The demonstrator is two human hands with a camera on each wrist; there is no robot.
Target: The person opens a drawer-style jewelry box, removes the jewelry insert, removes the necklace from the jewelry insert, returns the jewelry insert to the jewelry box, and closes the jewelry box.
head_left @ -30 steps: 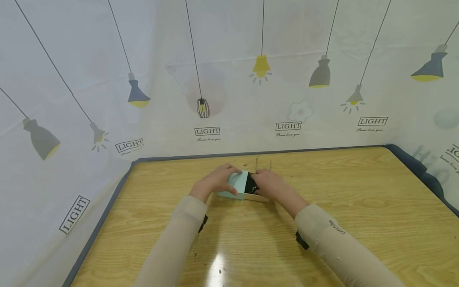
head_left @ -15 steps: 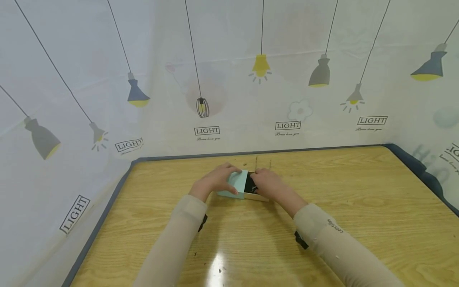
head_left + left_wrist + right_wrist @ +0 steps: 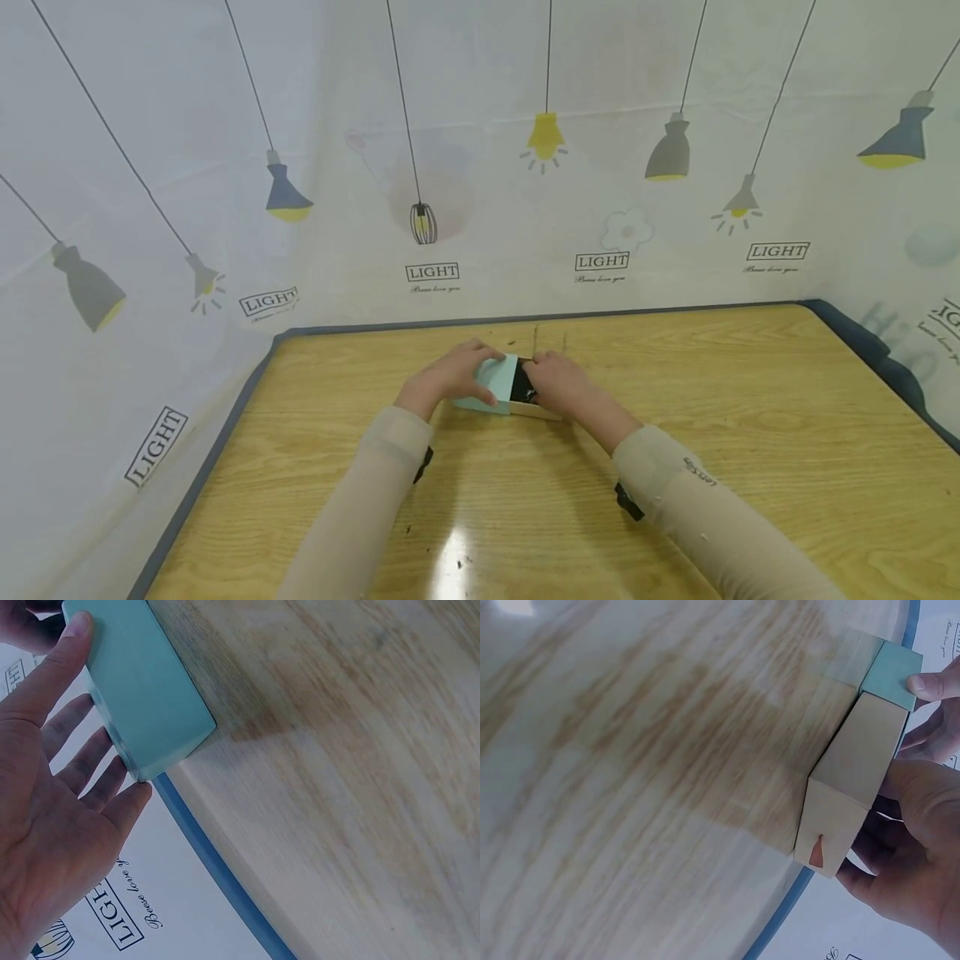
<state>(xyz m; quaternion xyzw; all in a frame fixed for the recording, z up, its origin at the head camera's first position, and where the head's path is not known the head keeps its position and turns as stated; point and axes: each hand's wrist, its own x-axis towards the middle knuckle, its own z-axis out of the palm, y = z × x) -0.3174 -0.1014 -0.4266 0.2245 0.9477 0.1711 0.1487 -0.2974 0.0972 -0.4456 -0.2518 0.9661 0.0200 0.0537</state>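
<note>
A box with a light teal sleeve (image 3: 501, 379) lies on the wooden table, its pale beige drawer (image 3: 855, 754) sticking out to the right. Something flat and black with small light marks (image 3: 522, 385) shows inside the drawer. My left hand (image 3: 64, 772) grips the sleeve, thumb on one side and fingers along the other. My right hand (image 3: 562, 383) is at the drawer's outer end, fingers bent over its far edge and into the open top; its fingertips are partly hidden. The drawer's end face carries a small reddish, drop-shaped cutout (image 3: 817, 852).
The wooden table (image 3: 712, 400) has a dark blue edge (image 3: 637, 312) along the back and sides. A white cloth (image 3: 487, 192) printed with lamps hangs behind it. Both forearms wear pale sleeves with black straps (image 3: 628, 502).
</note>
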